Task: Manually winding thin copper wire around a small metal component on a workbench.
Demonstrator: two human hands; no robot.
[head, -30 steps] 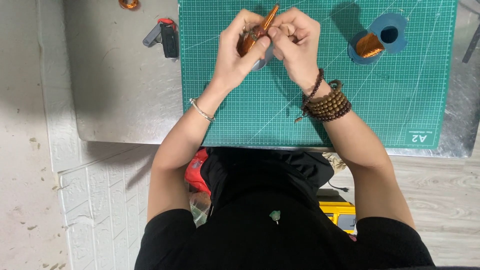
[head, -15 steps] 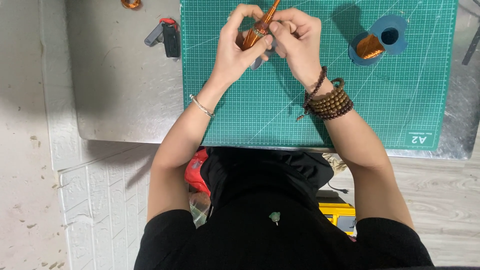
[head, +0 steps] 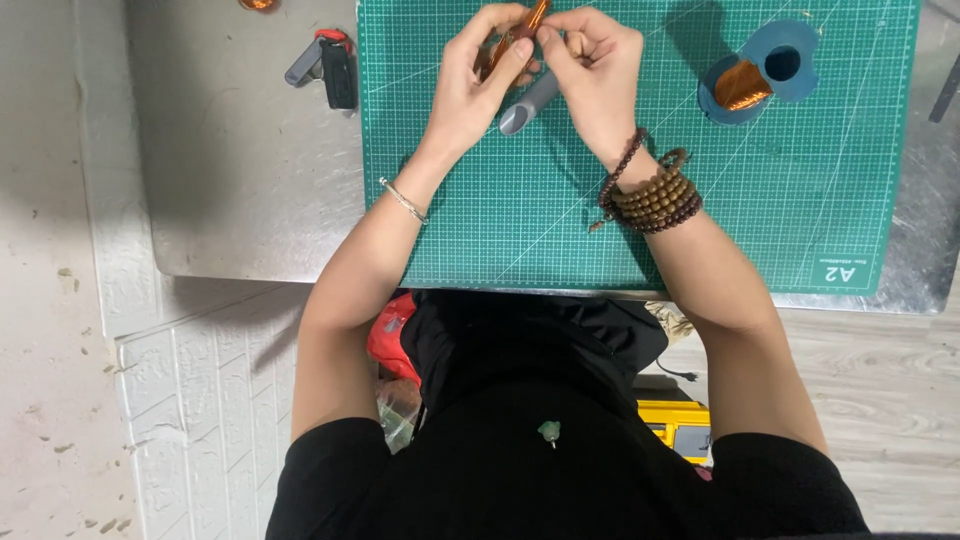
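Copper-wound rod (head: 520,30) tilted, top up-right | left hand (head: 478,85), right hand (head: 592,70) pinching it | above green mat (head: 620,230)

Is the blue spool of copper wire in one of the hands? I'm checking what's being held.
No, the blue spool of copper wire lies on the green cutting mat, apart from the right hand.

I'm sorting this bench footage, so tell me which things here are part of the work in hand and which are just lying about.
In use:
left hand and right hand, both pinching the copper-wound rod
grey tube under the hands
green cutting mat
blue spool of copper wire

Lying about:
black and grey tool with red tip on the metal table
small copper item at the top edge
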